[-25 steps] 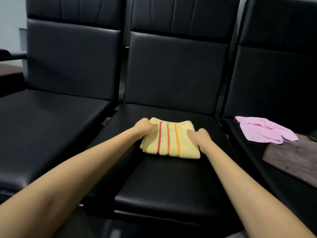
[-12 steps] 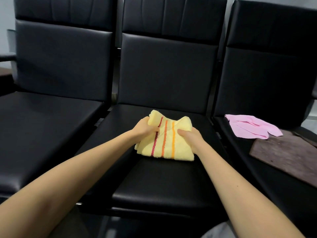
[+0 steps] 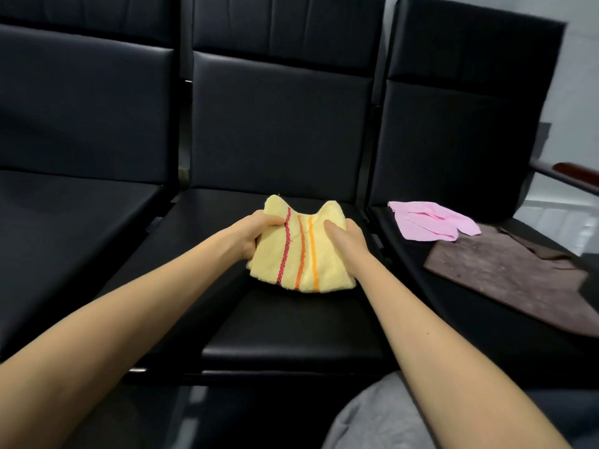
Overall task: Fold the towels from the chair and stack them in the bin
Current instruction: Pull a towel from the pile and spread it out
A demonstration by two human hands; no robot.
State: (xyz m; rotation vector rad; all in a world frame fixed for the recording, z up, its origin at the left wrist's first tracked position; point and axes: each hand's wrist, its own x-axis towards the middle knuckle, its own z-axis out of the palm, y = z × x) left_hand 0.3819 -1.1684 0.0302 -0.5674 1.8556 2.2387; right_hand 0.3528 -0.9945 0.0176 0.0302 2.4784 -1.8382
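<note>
Left hand (image 3: 254, 236) and right hand (image 3: 350, 241) hold the folded yellow towel (image 3: 304, 267), fingers curled round its sides, at centre frame over the middle chair (image 3: 291, 335). The likely next move is carrying it to the bin, unseen here.

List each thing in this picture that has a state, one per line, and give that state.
Yellow towel: folded, held at both sides, top corners poking up.
Left hand: grips the towel's left side.
Right hand: grips the towel's right side.
Pink towel: unfolded, rumpled, lying on the right chair.
Brown cloth: spread flat on the same seat.
</note>
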